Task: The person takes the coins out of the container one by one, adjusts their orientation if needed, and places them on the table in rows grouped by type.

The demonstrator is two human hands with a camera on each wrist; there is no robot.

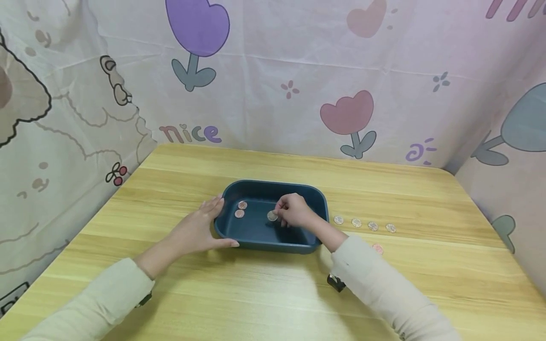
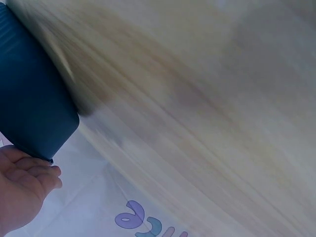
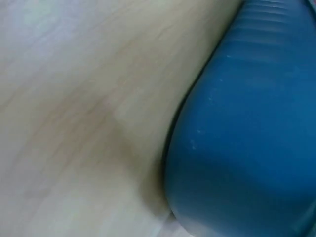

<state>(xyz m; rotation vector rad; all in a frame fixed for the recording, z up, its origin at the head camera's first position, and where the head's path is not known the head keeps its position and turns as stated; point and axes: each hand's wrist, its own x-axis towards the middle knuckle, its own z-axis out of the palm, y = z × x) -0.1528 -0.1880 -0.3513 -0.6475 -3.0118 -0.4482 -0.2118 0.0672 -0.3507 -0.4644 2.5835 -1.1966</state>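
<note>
A dark blue rectangular tub stands on the wooden table. My left hand holds its left end, thumb along the front side and fingers at the rim toward the back. In the left wrist view those fingers bend at the corner of the tub. Over the tub's inside, my right hand pinches a silvery coin between thumb and fingertips. Two copper-coloured coins, an upper one and a lower one, lie at the left inside the tub. Only the tub's outer wall and the table show in the right wrist view.
Right of the tub, several silvery coins lie in a row on the table. A reddish coin lies nearer, partly behind the right sleeve. Printed cloth hangs behind the table and at both sides.
</note>
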